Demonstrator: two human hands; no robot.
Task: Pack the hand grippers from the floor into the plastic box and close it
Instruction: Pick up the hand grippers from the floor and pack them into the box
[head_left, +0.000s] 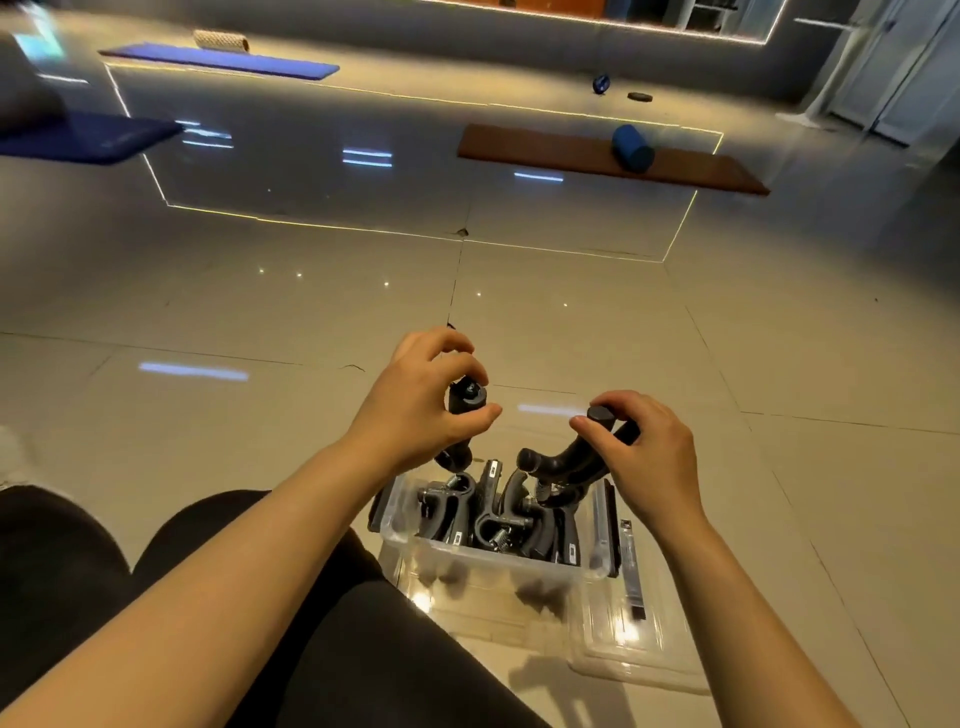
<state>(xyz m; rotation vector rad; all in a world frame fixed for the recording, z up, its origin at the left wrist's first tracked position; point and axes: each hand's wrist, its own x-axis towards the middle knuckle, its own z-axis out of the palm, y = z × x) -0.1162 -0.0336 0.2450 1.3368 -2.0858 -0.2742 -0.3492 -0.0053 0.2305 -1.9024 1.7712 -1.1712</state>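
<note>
Several black hand grippers (498, 514) inside clear plastic box (488, 564).

Glossy tiled floor (571, 322), blue mats (218, 60), brown mat (571, 150)

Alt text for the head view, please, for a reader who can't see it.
Each hand holds a black hand gripper, left hand and right hand, above an open clear plastic box of grippers on a tiled floor; its lid lies alongside.
</note>
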